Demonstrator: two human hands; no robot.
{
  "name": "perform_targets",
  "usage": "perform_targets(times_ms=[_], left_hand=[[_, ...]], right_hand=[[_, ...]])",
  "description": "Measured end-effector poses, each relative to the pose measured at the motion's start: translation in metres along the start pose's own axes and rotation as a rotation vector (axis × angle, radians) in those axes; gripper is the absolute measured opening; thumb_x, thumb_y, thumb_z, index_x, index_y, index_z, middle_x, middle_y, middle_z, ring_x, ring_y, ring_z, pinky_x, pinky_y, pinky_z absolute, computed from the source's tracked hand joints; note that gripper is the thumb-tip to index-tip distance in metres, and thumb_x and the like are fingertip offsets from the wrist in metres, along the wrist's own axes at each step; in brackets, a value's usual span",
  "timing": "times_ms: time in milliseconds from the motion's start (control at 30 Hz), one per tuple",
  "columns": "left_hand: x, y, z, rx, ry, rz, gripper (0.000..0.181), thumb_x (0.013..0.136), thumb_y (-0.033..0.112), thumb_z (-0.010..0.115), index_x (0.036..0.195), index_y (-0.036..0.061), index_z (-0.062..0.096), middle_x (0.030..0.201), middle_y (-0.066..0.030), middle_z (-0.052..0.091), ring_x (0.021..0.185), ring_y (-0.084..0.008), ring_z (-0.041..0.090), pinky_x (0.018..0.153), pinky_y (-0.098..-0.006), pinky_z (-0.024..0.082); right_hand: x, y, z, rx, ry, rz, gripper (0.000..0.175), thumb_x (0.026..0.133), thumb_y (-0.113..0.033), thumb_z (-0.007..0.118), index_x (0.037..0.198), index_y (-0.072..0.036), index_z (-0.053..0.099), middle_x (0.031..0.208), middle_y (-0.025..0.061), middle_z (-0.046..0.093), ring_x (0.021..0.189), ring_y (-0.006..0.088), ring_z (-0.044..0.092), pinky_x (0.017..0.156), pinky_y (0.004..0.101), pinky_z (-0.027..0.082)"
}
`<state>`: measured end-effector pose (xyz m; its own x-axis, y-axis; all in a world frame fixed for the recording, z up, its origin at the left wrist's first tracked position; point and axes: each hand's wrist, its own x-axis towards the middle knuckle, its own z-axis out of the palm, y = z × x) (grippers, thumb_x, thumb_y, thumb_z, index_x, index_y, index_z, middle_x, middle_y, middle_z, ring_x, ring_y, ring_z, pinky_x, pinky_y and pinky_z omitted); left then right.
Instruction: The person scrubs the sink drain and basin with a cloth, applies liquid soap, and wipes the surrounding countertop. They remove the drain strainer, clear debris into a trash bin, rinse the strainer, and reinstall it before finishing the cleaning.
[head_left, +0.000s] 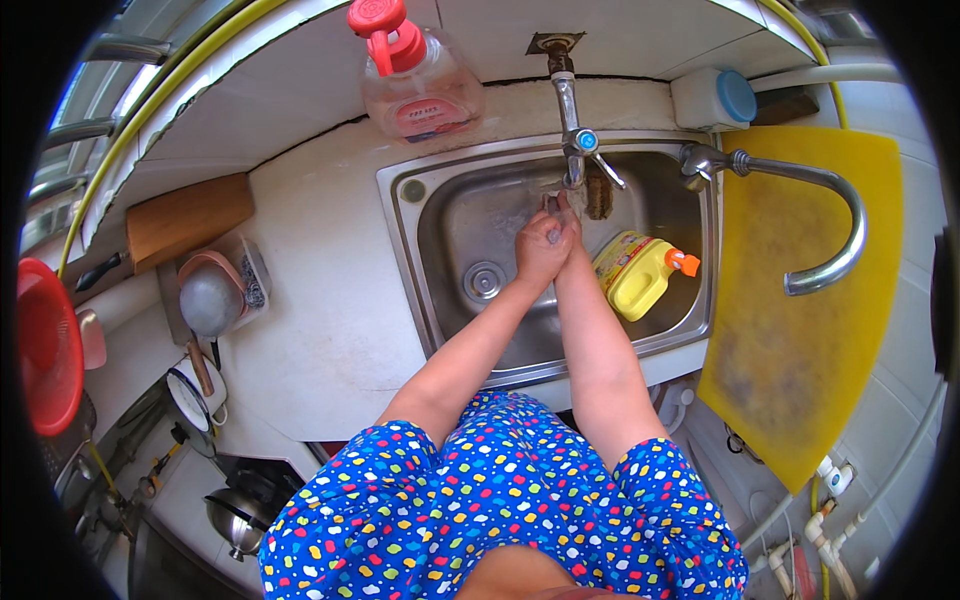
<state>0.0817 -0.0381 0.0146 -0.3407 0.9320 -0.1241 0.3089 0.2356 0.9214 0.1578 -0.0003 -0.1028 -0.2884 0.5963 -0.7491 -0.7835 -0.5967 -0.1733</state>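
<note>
Both of my hands are together over a stainless steel sink (480, 315), just below the spout of a chrome tap (571, 150). My left hand (538, 240) overlaps my right hand (570, 229), and they touch. Water seems to run over them. Whether something small lies between the fingers cannot be made out. To the right of my hands, a yellow plastic bottle with an orange cap (637, 274) lies tilted in the basin. A brown scrubbing brush or similar object (599, 196) rests by the basin's back wall. The drain strainer (484, 280) shows at the left of the basin.
A clear pump bottle with a red top (424, 90) stands behind the sink. A second curved chrome spout (844, 217) reaches over a yellow board (810, 315) at right. On the left are a wooden cutting board (191, 217), a plastic container (259, 281) and an enamel pot (196, 390).
</note>
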Motion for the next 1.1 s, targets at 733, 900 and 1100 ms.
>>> perform_targets(times_ms=[733, 900, 1100], left_hand=[[0.057, -0.115, -0.040, -0.097, -0.390, -0.490, 0.038, 0.085, 0.037, 0.062, 0.103, 0.0031, 0.066, 0.086, -0.0072, 0.066, 0.078, -0.0196, 0.062, 0.070, -0.0329, 0.047], [0.055, -0.087, -0.044, -0.319, -0.040, -0.486, 0.020, 0.075, 0.005, 0.063, 0.095, 0.0018, 0.063, 0.085, -0.0058, 0.062, 0.079, -0.0133, 0.058, 0.068, -0.0268, 0.046], [0.056, -0.086, -0.041, -0.672, 0.168, -0.347, 0.022, 0.070, 0.004, 0.063, 0.092, 0.0027, 0.060, 0.079, -0.0010, 0.056, 0.075, -0.0109, 0.052, 0.067, -0.0254, 0.043]], right_hand=[[-0.038, -0.036, 0.072, -0.521, 0.134, -0.149, 0.025, 0.086, -0.006, 0.057, 0.111, -0.002, 0.056, 0.098, 0.0095, 0.064, 0.084, 0.0203, 0.065, 0.075, 0.0345, 0.056], [-0.007, -0.046, 0.054, -1.069, 0.246, -0.366, 0.029, 0.073, 0.002, 0.063, 0.102, -0.004, 0.065, 0.089, 0.0069, 0.066, 0.084, 0.0233, 0.066, 0.073, 0.0352, 0.052], [-0.021, -0.061, 0.061, -1.628, 0.448, -0.327, 0.030, 0.070, -0.009, 0.071, 0.099, -0.008, 0.069, 0.090, 0.0062, 0.068, 0.083, 0.0201, 0.065, 0.075, 0.0316, 0.049]])
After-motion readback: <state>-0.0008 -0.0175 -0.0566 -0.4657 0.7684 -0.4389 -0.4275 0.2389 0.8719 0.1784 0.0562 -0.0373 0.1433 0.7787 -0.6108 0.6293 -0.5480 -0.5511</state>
